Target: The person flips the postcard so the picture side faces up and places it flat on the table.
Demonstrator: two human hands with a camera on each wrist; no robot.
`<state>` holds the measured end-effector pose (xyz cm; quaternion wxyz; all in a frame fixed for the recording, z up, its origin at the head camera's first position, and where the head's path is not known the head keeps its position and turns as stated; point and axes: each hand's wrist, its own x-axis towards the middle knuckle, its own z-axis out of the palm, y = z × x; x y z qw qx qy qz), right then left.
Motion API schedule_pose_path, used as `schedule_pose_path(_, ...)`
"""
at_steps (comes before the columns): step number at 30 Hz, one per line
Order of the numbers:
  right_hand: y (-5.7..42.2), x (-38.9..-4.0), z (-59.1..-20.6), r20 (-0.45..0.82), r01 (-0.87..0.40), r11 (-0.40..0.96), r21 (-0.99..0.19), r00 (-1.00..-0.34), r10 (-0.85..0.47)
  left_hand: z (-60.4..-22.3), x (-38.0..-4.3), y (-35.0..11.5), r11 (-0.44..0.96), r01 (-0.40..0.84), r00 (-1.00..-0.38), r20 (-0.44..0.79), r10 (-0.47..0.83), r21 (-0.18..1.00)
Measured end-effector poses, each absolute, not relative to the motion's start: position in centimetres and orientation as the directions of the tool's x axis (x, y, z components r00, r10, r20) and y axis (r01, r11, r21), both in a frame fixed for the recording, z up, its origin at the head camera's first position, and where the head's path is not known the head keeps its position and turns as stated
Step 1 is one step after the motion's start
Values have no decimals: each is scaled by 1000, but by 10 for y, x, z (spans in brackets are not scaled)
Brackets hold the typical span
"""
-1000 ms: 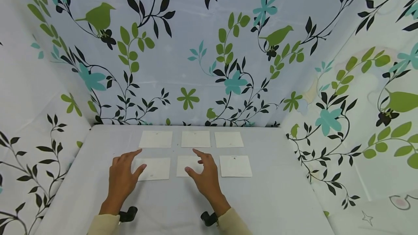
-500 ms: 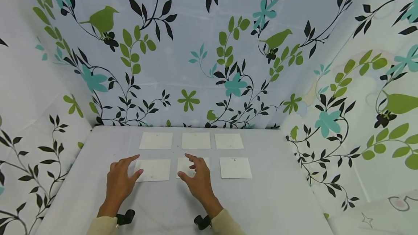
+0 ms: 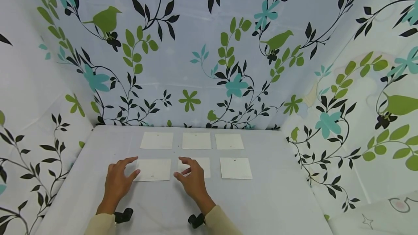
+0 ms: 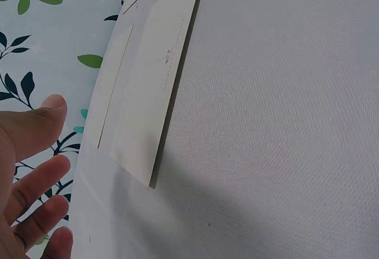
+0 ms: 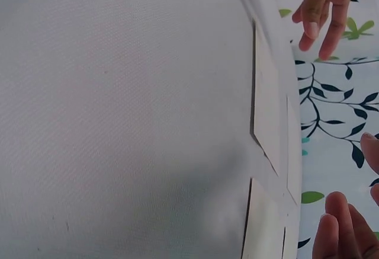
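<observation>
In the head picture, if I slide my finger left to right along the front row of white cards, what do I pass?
Left leafy cloth → left grip → front-left card → right grip → front-right card → right leafy cloth. I skipped the front-middle card because the right grip covers part of it.

left hand (image 3: 117,180) lower left of the head view, thumb (image 3: 134,174) and index (image 3: 130,160) spread in a loose C, right hand (image 3: 193,179) around lower middle, pretty much mirroring it, fingers (image 4: 47,211) kinda relaxed on both, left forearm (image 3: 100,224) and right forearm (image 3: 222,222) sticking up from the bottom edge
</observation>
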<state>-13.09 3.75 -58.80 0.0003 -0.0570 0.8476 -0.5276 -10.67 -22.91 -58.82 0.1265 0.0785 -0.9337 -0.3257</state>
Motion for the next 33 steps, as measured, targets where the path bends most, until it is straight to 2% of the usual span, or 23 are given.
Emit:
schedule_pose_path(10, 22, -138, -601, 14, -58, 408, -911, -994, -111, -600, -111, -240, 744, -92, -963, 131, -235, 662)
schedule_pose_path(22, 2, -140, -610, -25, -26, 574, -818, -996, -81, -608, -118, -238, 716, -135, -966, 71, -249, 685)
schedule_pose_path(28, -5, -139, -616, -36, -26, 616, -788, -995, -88, -612, -118, -235, 709, -148, -971, 34, -235, 690)
schedule_pose_path(33, -7, -138, -616, -43, -23, 596, -803, -994, -96, -617, -117, -234, 728, -124, -970, 71, -232, 674)
